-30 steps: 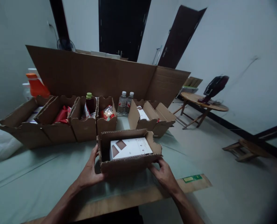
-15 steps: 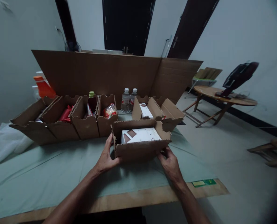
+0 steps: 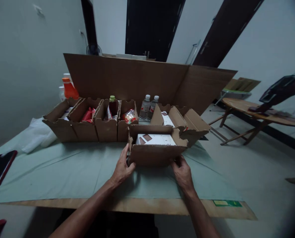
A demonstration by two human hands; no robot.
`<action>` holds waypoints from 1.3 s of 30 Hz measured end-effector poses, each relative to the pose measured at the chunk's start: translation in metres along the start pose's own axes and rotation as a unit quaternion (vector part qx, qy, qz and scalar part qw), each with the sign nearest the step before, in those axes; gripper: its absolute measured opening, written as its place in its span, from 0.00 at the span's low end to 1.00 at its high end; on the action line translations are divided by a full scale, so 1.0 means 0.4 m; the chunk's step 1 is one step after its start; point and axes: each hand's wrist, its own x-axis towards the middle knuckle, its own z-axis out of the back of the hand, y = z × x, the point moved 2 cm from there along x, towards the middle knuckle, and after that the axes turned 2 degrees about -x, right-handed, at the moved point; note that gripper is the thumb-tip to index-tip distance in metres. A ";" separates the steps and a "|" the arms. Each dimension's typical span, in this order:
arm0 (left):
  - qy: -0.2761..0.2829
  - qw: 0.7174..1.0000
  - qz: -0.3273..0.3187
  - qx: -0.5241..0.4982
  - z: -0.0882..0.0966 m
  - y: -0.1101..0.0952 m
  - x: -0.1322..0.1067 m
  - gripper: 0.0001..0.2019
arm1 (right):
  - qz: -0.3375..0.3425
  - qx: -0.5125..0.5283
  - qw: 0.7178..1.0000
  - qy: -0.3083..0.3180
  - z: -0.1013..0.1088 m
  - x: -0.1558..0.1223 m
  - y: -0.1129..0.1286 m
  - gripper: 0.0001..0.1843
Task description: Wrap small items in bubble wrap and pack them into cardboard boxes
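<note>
In front of me is an open cardboard bin (image 3: 154, 155) with a white carton (image 3: 158, 139) lying inside; brown squares are printed on the carton. My left hand (image 3: 122, 168) grips the bin's left end, thumb along the near wall. At the lower right corner, my right hand (image 3: 183, 173) has its fingers curled under the bin; some fingertips are hidden. Just behind stands another cardboard bin (image 3: 159, 115) holding a similar white box (image 3: 167, 119), beside an angled bin (image 3: 195, 124).
Several cardboard bins (image 3: 85, 130) with packaged goods line the left. Two water bottles (image 3: 145, 107) stand behind, before an upright cardboard panel (image 3: 127, 74). A plastic bag (image 3: 39, 134) and a phone (image 3: 0, 168) lie on the left of the cloth-covered table (image 3: 70, 175).
My view has turned left, so the scene shifts right and the phone comes into sight. Both hands keep their hold on the bin, which looks slightly farther from me.
</note>
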 end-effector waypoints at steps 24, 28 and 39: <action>-0.002 0.984 0.005 0.180 0.156 0.021 -0.218 0.30 | 0.169 -0.336 0.904 0.204 -0.248 -0.281 0.131 0.23; -0.015 0.980 -0.025 0.197 0.159 0.031 -0.259 0.26 | 0.176 -0.360 0.893 0.203 -0.252 -0.285 0.135 0.23; -0.043 0.971 -0.070 0.223 0.160 0.010 -0.255 0.19 | 0.183 -0.357 0.890 0.215 -0.255 -0.269 0.129 0.24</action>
